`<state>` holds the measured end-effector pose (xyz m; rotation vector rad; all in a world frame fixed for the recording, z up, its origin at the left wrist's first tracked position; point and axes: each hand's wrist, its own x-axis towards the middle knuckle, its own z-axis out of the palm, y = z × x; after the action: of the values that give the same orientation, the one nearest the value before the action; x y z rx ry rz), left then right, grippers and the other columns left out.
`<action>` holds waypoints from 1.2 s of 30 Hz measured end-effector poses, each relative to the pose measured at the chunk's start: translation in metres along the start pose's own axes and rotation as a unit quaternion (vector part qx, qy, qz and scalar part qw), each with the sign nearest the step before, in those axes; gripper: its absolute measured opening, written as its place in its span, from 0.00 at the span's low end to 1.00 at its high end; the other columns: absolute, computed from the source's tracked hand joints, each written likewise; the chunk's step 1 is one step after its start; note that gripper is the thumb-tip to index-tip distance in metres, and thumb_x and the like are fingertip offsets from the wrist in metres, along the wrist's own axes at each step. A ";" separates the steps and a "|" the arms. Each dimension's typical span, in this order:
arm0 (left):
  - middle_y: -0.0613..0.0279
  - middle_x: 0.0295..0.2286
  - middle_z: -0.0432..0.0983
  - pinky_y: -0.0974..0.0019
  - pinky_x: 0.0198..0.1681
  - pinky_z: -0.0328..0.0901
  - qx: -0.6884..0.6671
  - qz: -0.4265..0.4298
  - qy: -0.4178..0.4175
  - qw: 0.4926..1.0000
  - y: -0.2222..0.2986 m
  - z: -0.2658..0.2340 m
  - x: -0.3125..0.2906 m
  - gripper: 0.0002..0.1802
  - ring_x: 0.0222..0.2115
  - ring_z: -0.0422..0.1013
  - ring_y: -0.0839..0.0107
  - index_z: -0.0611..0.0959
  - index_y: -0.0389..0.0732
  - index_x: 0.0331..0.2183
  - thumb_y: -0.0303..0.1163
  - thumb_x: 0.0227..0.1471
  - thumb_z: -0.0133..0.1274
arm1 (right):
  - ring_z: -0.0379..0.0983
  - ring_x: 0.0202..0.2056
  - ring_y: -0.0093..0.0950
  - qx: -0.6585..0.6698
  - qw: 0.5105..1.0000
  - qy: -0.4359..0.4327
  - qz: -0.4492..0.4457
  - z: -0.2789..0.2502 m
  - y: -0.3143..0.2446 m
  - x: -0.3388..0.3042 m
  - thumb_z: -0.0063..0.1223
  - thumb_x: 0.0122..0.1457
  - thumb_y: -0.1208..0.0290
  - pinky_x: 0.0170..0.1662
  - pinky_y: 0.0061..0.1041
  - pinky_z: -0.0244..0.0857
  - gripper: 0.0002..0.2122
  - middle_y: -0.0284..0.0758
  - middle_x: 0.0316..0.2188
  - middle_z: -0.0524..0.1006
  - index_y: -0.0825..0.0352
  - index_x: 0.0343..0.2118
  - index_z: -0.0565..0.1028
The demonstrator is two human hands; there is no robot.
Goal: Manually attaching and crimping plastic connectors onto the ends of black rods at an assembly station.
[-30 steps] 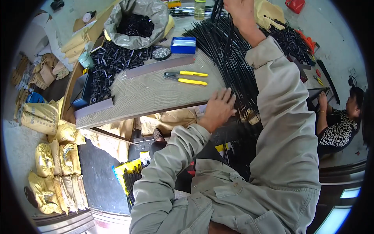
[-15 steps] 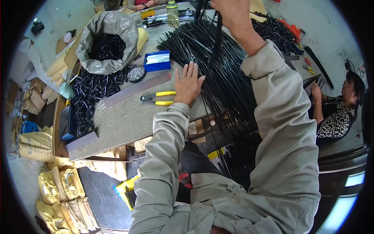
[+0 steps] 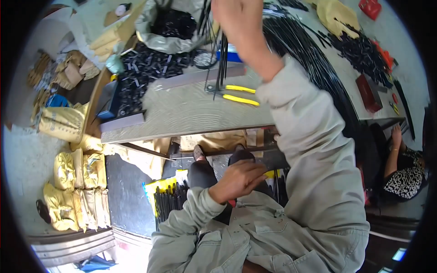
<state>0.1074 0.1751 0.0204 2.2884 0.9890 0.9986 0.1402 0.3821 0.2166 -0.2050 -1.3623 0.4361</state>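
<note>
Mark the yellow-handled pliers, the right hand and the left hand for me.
Yellow-handled pliers [image 3: 239, 99]: head view, on the lower yellow handle.
Right hand [image 3: 239, 20]: head view, on the back of the hand.
Left hand [image 3: 237, 180]: head view, on the back of the hand.

The bench [image 3: 191, 111] is lit fairly brightly and evenly. The lower left is washed out by white glare, and pale glints are caught along the black rods [image 3: 314, 61]. The raised right hand [image 3: 240, 22] is slightly softened. Straight edges are bent toward the rim, and the corners are blacked out.
</note>
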 end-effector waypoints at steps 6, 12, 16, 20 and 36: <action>0.55 0.29 0.76 0.68 0.33 0.67 0.009 -0.031 0.114 0.993 0.045 -0.073 -0.044 0.10 0.31 0.73 0.62 0.79 0.35 0.32 0.27 0.44 0.53 | 0.61 0.17 0.19 -0.088 0.978 -0.087 0.167 0.033 0.055 -0.142 0.42 0.58 0.65 0.21 0.19 0.57 0.10 0.27 0.15 0.65 0.67 0.33 0.68; 0.56 0.35 0.74 0.71 0.38 0.65 -0.196 -0.096 0.322 0.921 0.069 -0.135 -0.043 0.16 0.34 0.71 0.72 0.74 0.32 0.40 0.27 0.47 0.52 | 0.58 0.10 0.14 0.053 0.897 -0.239 0.368 0.051 -0.024 -0.093 0.46 0.56 0.65 0.12 0.15 0.51 0.08 0.26 0.12 0.63 0.66 0.28 0.67; 0.54 0.36 0.72 0.70 0.42 0.64 -0.180 -0.097 0.433 0.878 0.029 -0.171 0.009 0.23 0.36 0.70 0.70 0.68 0.28 0.44 0.32 0.49 0.51 | 0.58 0.09 0.14 0.063 0.851 -0.319 0.413 0.050 -0.082 -0.079 0.47 0.55 0.66 0.11 0.15 0.50 0.09 0.26 0.12 0.63 0.66 0.28 0.66; 0.53 0.33 0.74 0.69 0.39 0.66 -0.415 -0.149 0.349 0.827 0.024 -0.213 0.028 0.19 0.33 0.72 0.68 0.71 0.28 0.40 0.34 0.51 0.49 | 0.58 0.09 0.15 0.118 0.830 -0.376 0.393 0.038 -0.119 -0.112 0.47 0.55 0.67 0.11 0.14 0.51 0.10 0.28 0.14 0.64 0.68 0.33 0.64; 0.47 0.32 0.74 0.64 0.36 0.69 -0.479 -0.145 0.379 0.778 0.023 -0.182 0.035 0.13 0.32 0.73 0.63 0.71 0.28 0.36 0.30 0.54 0.42 | 0.61 0.10 0.18 0.058 0.886 -0.257 0.381 0.016 -0.121 -0.153 0.40 0.59 0.68 0.13 0.17 0.55 0.08 0.32 0.15 0.69 0.69 0.33 0.65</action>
<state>-0.0047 0.2079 0.1662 0.8471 0.7566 1.7865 0.1249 0.2070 0.1296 -0.5610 -1.7381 1.3025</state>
